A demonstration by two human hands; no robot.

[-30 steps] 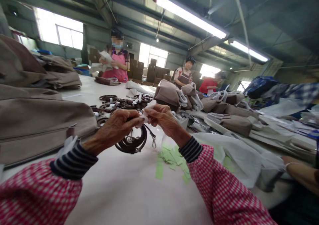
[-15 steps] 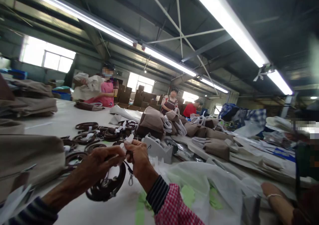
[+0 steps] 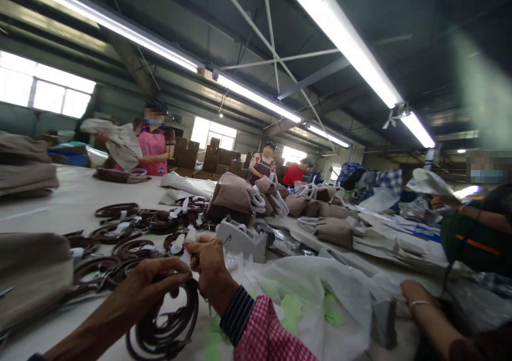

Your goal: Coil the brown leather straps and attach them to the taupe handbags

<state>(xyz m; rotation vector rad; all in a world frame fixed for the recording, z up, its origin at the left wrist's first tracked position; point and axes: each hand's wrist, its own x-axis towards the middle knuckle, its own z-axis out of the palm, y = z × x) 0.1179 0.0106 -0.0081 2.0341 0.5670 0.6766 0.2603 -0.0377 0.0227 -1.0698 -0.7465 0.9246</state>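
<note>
A wide workshop, tube lights (image 3: 344, 41) slanting overhead, and beneath them the long white desk (image 3: 76, 190)! Three co-workers (image 3: 152, 155) stand along its far side. Both arms reach forward: the left hand (image 3: 148, 283) low, back upward, the right hand (image 3: 210, 262) slightly higher, fingertips turned toward the left's. One taupe bag (image 3: 231, 198) stands beyond them, the heap behind too crowded to count. One coiled brown strap (image 3: 193, 305) sits right below the left hand; more coils (image 3: 163, 221) overlap past any sure tally. Left thumb and forefinger nearly meet, grip or no grip, can't tell. Right fingers pinch one white strip (image 3: 191, 234), just beyond the left fingertips.
</note>
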